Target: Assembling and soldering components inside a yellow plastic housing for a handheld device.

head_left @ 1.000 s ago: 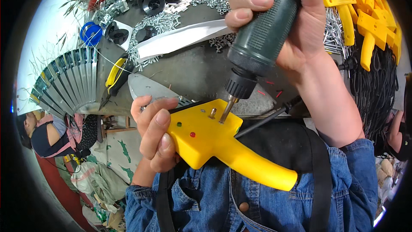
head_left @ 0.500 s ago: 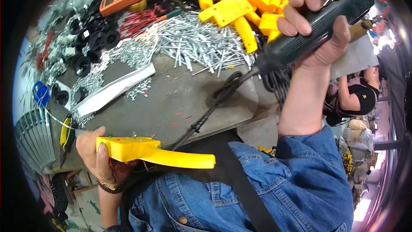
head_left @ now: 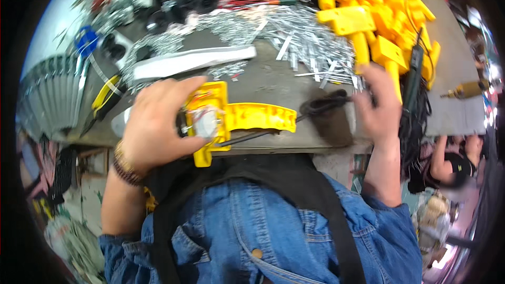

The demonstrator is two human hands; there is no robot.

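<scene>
My left hand (head_left: 155, 126) grips a yellow pistol-shaped plastic housing (head_left: 252, 118) at the table's near edge, open side up. A small silver motor (head_left: 206, 122) and thin wires show inside it. My right hand (head_left: 380, 106) is blurred, with its fingers apart, over the table beside a black cable (head_left: 325, 106) and holds nothing I can see. The dark green electric screwdriver (head_left: 413, 76) lies on the table just right of that hand, against the yellow pile.
A heap of yellow housings (head_left: 379, 10) fills the far right of the grey table (head_left: 273, 81). Several silver metal pins (head_left: 294, 37), a white strip (head_left: 194, 60), black round parts (head_left: 184, 0) and yellow-handled pliers (head_left: 105, 94) lie about. Another person (head_left: 452, 165) sits lower right.
My right hand has let go of the green screwdriver, which now lies on the table. My left hand has turned the yellow housing over and lifted it, so its open inside shows.
</scene>
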